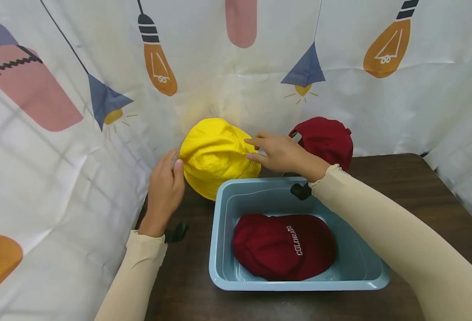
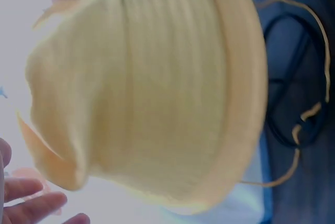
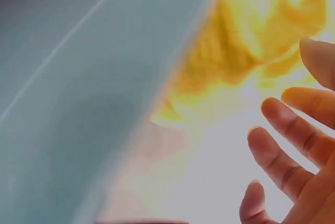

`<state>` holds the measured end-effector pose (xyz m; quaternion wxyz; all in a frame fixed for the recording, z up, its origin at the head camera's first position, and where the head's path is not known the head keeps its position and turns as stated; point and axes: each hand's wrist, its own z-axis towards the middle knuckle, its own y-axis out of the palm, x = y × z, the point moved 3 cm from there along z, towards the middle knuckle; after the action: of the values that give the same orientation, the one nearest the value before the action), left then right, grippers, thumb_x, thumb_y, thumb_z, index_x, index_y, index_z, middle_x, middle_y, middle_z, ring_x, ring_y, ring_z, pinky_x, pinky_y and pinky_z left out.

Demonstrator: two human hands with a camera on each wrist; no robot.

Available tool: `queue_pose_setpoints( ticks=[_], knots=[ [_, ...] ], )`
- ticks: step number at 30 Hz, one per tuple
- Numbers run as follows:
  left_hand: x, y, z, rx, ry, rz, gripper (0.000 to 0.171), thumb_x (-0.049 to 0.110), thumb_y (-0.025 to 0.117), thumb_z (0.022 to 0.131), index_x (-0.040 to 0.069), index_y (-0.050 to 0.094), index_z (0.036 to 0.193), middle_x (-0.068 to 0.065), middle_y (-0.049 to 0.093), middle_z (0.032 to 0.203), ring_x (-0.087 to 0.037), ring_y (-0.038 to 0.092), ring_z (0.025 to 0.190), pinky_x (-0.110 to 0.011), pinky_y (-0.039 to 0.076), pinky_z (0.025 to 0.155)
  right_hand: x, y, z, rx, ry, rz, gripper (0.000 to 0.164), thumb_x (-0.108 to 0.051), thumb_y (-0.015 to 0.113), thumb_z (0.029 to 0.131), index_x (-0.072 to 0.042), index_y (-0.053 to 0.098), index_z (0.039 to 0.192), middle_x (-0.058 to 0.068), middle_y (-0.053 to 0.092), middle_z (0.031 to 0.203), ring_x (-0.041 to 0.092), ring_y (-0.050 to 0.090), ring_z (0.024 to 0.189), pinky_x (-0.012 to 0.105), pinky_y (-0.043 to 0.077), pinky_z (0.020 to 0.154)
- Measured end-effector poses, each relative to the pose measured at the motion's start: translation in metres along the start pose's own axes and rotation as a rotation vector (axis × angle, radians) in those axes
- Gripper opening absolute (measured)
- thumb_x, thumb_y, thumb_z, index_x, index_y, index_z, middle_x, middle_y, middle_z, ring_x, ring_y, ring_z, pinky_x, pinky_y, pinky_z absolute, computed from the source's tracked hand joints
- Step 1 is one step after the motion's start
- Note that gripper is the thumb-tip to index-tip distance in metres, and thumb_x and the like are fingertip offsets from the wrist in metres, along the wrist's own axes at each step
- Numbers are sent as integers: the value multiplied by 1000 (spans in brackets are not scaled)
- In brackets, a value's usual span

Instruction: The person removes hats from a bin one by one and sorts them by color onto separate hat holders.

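Note:
A yellow bucket hat (image 1: 216, 154) sits on the table behind the blue bin, between both hands. My left hand (image 1: 165, 187) is at its left side, fingers extended, thumb close to the fabric. From the right reaches my right hand (image 1: 278, 152), fingers spread, fingertips at the hat's right edge. In the left wrist view the hat (image 2: 162, 93) fills the middle, its crown creased, with a thin cord (image 2: 314, 30) by the brim. The right wrist view shows straight, parted fingers (image 3: 277, 153) beside the blurred yellow hat (image 3: 225, 46).
The blue plastic bin (image 1: 300, 286) holds a dark red cap (image 1: 284, 247) lettered COLORADO. Another dark red cap (image 1: 327, 141) stands behind the bin, partly covered by my right arm. A patterned white curtain (image 1: 236, 89) rises behind the brown table (image 1: 412, 191).

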<state>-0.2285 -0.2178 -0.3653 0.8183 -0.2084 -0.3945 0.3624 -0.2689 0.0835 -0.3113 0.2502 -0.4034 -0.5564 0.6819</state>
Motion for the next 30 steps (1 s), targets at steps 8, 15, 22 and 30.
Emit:
queue_pose_setpoints(
  ticks=[8,15,22,30],
  knots=[
    [39,-15,-18,9,50,-72,35,20,49,108,-4,58,131,-23,61,122,-35,57,110,-52,47,100,-18,-17,-43,201,-218,-3,38,-40,70,96,-17,75,126,-2,64,92,9,51,68,26,45,59],
    [58,-13,-39,-134,24,-141,34,20,52,107,-1,57,134,-19,61,126,-28,61,110,-48,56,92,-33,7,-71,143,-337,49,46,-50,71,93,-22,71,130,-7,68,95,6,58,72,21,49,61],
    [67,5,-63,-386,-85,-244,49,33,50,108,7,44,150,-14,51,145,-30,64,122,-52,58,96,-40,48,-82,-78,-373,17,60,-63,65,92,-26,64,140,-9,66,97,3,53,73,20,48,64],
    [73,18,-81,-594,-74,-342,70,35,55,105,25,19,164,-3,36,159,-27,48,135,-50,54,104,-38,85,-90,-362,-348,-126,76,-72,67,85,-38,50,151,-5,63,115,11,55,92,33,45,76]
  ],
)
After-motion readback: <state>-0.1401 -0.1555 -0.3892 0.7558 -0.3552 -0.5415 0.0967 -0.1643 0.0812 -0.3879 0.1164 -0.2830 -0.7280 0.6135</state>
